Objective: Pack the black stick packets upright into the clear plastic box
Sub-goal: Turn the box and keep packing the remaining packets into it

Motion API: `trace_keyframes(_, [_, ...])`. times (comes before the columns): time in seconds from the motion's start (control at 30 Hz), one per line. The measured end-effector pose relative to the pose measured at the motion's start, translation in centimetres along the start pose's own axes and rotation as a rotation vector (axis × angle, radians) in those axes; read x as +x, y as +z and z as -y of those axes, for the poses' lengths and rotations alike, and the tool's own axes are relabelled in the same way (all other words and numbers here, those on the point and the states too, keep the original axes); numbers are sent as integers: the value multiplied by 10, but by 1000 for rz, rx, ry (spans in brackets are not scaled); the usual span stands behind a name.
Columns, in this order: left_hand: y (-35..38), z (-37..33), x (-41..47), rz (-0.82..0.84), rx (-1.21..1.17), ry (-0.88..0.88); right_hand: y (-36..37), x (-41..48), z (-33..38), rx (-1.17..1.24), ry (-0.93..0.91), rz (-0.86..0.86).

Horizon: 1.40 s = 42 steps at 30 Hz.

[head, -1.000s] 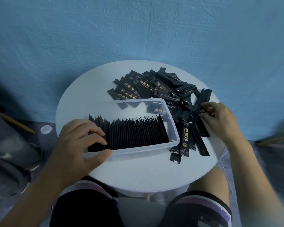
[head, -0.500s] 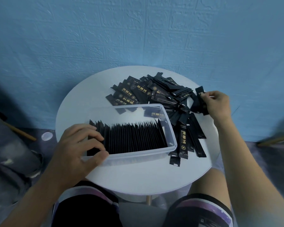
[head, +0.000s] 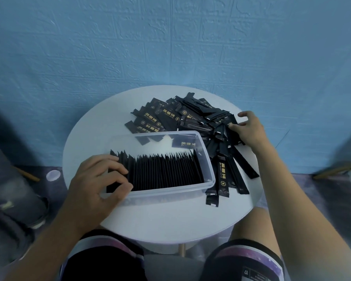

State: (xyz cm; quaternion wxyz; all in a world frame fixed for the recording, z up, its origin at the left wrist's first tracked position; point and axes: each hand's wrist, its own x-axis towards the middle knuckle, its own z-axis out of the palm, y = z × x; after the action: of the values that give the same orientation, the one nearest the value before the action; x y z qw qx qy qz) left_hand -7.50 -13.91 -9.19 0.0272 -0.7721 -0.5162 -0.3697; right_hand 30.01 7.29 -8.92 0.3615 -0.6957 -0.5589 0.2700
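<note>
Black stick packets (head: 164,171) in the box (head: 170,194): left hand (head: 93,185) grips them; right hand (head: 251,130), spread, seemingly touches the pile (head: 190,116).

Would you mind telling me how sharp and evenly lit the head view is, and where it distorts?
Head view: dim, bluish, fairly even light; the centre is sharp enough to show gold print on the loose packets, but the upright row in the clear box merges into near-solid black; the left and right borders smear, and the wide lens bows the scene.
</note>
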Motion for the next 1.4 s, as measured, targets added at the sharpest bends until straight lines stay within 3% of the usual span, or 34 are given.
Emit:
trace_keyframes(0.33, [4, -1, -1, -17, -7, -19, -7, -6, 3, 271, 18, 71])
trace_keyframes(0.77, [9, 1, 0, -54, -6, -11, -2, -11, 9, -29, -1, 121])
trace_keyframes(1.0, [11, 3, -1, -65, -19, -8, -8, -21, 22, 116, -7, 68])
trace_keyframes(1.23, [13, 3, -1, -80, -22, -20, -16, -45, 53, 285, -70, 181])
trace_keyframes(1.4, [14, 4, -2, -75, -17, -2, -20, -81, 100, 330, -249, 378])
